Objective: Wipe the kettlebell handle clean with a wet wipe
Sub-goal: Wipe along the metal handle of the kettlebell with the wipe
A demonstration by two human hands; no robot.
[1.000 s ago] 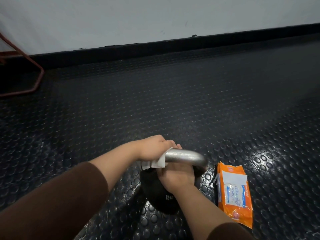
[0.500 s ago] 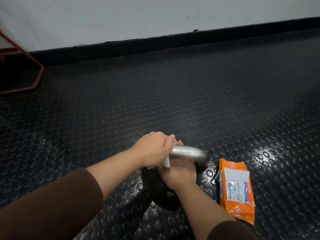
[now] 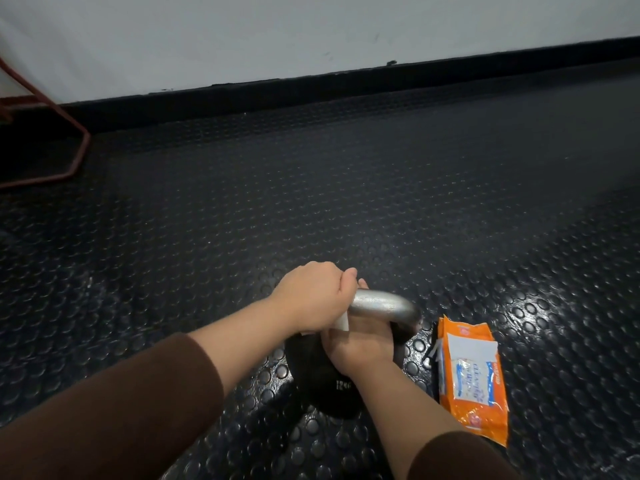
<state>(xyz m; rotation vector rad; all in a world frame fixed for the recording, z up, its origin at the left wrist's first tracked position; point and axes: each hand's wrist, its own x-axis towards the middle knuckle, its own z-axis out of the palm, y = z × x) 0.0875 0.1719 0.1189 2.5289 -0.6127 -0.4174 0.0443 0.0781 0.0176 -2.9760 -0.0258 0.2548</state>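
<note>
A black rubber floor [image 3: 381, 202] covered in raised round studs fills most of the view, glossy where light strikes it at the right. Beyond it stands a smooth pale wall [image 3: 242, 36] edged by a black skirting strip [image 3: 311, 88], and a bent red metal tube frame [image 3: 74, 147] rests on the floor at the far left. Two forearms in brown sleeves [image 3: 104, 410] reach in from the bottom edge. Between them the kettlebell [image 3: 311, 375] sits on the floor in the lower centre, its rounded body matte black with small white figures that start with 12. Its handle [image 3: 381, 304] is a thick arch of bare silvery metal with a slightly speckled sheen. Just to the right of the kettlebell, apart from it, lies a flat crinkled orange plastic wipe pack [image 3: 471, 372] with a white label whose blue lettering seems to read "CLEANING WIPES". The left hand [image 3: 311, 296] has its grip clenched over the left end of the handle, closed round the wet wipe [image 3: 341, 322], of which only a small white fold shows below the fist. The right hand [image 3: 360, 344] lies on the kettlebell under the arch, its fingers passing beneath the handle. I cannot tell whether its grip is closed.
</note>
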